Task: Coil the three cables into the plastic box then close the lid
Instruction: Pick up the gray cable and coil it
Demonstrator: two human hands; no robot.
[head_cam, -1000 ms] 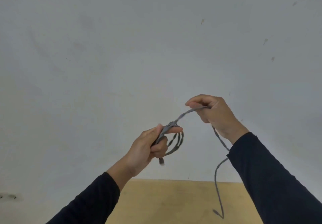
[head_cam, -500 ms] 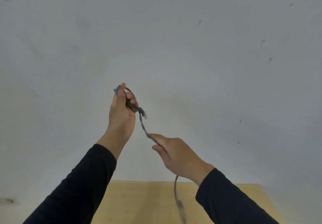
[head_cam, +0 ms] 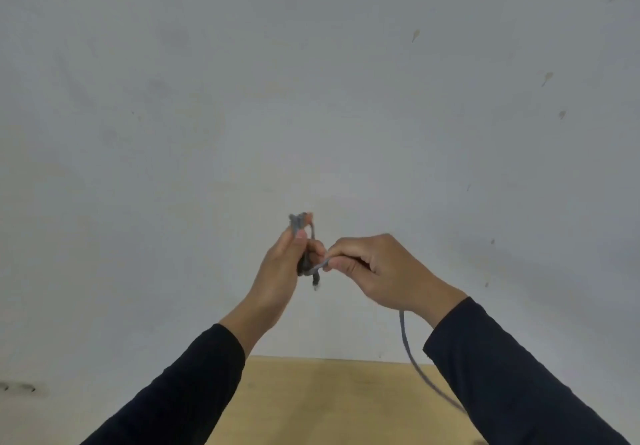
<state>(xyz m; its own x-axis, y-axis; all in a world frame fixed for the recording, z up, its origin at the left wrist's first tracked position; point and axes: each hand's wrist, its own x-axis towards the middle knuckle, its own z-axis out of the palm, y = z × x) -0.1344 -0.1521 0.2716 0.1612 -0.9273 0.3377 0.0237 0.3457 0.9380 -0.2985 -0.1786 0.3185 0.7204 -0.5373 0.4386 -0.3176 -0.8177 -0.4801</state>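
Observation:
A thin grey cable [head_cam: 405, 337] is held up in front of a pale wall by both hands. My left hand [head_cam: 280, 271] grips a small bundle of its loops, which pokes out above my thumb and below my palm, with a plug end dangling under it. My right hand [head_cam: 377, 271] pinches the cable just right of the bundle, fingertips nearly touching the left hand. The free length drops from under my right wrist and trails down to the right, behind my sleeve. The plastic box and the other cables are out of view.
A light wooden tabletop [head_cam: 329, 399] shows at the bottom between my dark sleeves. A stained grey-white wall [head_cam: 311, 98] fills the rest of the view.
My right hand rose and came in close to the left, laying cable onto the bundle. My left hand moved right and lower, toward the middle.

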